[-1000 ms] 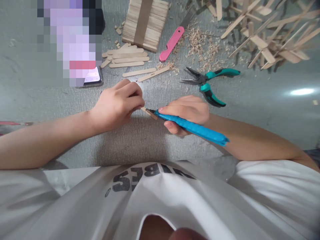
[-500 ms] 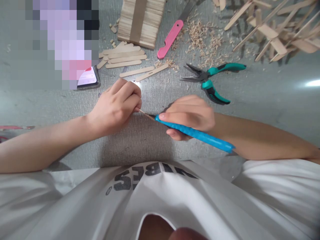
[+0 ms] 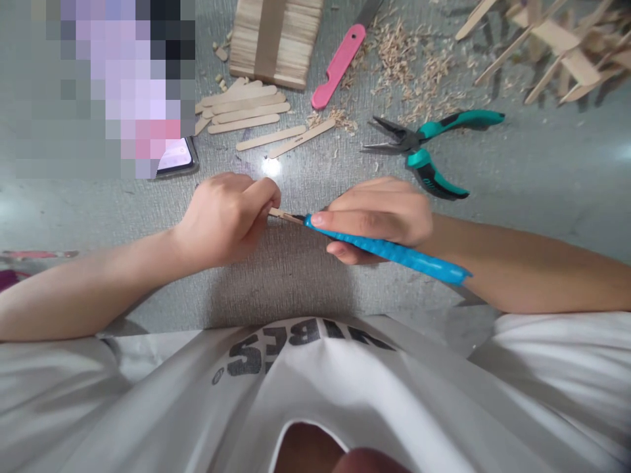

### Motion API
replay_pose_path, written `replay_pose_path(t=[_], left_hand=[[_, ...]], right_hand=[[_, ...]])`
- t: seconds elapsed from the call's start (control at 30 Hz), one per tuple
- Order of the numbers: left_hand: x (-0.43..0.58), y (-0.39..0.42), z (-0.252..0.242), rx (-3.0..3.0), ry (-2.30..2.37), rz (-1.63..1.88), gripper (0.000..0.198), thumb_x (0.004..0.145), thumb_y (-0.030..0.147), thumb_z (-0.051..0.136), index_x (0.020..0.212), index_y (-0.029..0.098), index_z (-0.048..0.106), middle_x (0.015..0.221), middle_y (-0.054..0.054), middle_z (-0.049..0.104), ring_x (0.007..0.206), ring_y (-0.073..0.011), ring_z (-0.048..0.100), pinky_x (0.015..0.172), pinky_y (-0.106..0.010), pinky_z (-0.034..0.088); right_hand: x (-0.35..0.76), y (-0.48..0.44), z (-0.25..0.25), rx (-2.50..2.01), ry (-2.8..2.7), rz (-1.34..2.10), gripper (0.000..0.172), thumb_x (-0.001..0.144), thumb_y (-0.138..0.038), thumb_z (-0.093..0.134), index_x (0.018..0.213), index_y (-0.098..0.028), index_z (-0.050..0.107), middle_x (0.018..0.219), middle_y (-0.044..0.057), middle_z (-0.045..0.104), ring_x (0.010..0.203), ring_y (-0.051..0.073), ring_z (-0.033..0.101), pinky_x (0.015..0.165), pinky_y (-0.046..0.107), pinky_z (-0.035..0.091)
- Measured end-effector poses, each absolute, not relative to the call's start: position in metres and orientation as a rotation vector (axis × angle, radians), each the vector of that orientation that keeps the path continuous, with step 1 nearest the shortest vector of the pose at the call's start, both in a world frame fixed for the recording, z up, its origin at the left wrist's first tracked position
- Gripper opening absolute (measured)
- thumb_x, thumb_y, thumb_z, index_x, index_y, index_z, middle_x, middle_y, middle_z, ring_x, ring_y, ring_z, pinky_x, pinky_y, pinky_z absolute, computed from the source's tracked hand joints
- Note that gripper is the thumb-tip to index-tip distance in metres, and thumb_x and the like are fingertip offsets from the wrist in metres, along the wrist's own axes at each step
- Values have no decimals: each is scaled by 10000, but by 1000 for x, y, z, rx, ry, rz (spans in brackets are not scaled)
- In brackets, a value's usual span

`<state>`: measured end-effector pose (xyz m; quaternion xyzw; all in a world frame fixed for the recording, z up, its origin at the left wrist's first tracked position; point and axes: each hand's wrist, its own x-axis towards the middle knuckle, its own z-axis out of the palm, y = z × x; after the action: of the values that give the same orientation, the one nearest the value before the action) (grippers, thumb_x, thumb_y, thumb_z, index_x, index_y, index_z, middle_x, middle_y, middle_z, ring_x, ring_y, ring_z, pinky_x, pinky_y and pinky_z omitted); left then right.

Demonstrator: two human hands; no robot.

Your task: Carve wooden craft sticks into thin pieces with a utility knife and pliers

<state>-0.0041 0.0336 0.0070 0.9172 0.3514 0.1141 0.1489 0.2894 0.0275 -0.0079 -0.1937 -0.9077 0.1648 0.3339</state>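
Observation:
My left hand (image 3: 229,217) is closed in a pinch on a small wooden stick piece (image 3: 280,214) that pokes out to the right of its fingertips. My right hand (image 3: 377,217) grips a blue-handled craft knife (image 3: 389,252), its tip resting against the stick piece. The knife handle runs back to the right under my wrist. Both hands hover just above the grey table (image 3: 542,171), close to my chest.
Teal-handled pliers (image 3: 424,148) lie just beyond my right hand. A pink-handled knife (image 3: 339,66), a banded stack of wooden sticks (image 3: 273,39), several loose sticks (image 3: 246,112), shavings (image 3: 414,59), a phone (image 3: 177,156) and a stick pile (image 3: 557,46) sit farther back.
Both hands stayed joined at the stick piece; the knife tip shifted slightly along it and the right hand drifted a little right. The view tilted down a bit.

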Motion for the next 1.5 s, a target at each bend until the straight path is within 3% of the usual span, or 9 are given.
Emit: replay_pose_path(t=[0.4,0.57,0.77,0.97,1.2,1.5], left_hand=[[1,33,1,2594,976,599,146,1058,164,447,1108,210,576,762,-4,713,588,-178,618,591,-342,420],[1,33,2,2633,990,543,144,1063,170,437,1116,213,563,762,3,718,592,-165,624,600,-330,420],[0,34,3,2653,980,568,123,1057,162,458,1109,214,557,728,25,697,580,-153,605,599,-314,413],[1,33,3,2649,1011,544,148,1064,182,418,1101,230,553,733,18,702,580,-171,623,599,-330,410],[1,33,4,2629,1024,499,133,1053,181,432,1097,248,538,730,22,694,590,-175,632,607,-346,413],[2,33,1,2594,1026,541,114,1081,224,438,1074,245,550,700,24,658,569,-174,604,593,-347,388]], right_hand=[[293,30,1,-524,-2436,692,392,1050,-286,750,1429,-313,656,948,-27,818,681,119,732,651,269,570],[293,30,-2,-489,-2396,736,439,1050,-263,746,1468,-329,634,914,-47,803,659,99,722,634,238,550],[296,29,0,-619,-2475,763,282,1074,-360,701,1355,-340,707,867,-38,783,615,114,675,643,276,570],[293,31,-4,-615,-2492,681,260,1089,-413,658,1324,-330,732,882,-13,797,689,144,729,667,288,602],[288,30,-4,-516,-2413,575,320,1088,-362,660,1402,-302,669,983,6,824,709,145,744,661,289,610],[282,31,-7,-497,-2364,599,384,1024,-302,753,1378,-299,604,881,-40,770,694,148,723,640,286,618]])
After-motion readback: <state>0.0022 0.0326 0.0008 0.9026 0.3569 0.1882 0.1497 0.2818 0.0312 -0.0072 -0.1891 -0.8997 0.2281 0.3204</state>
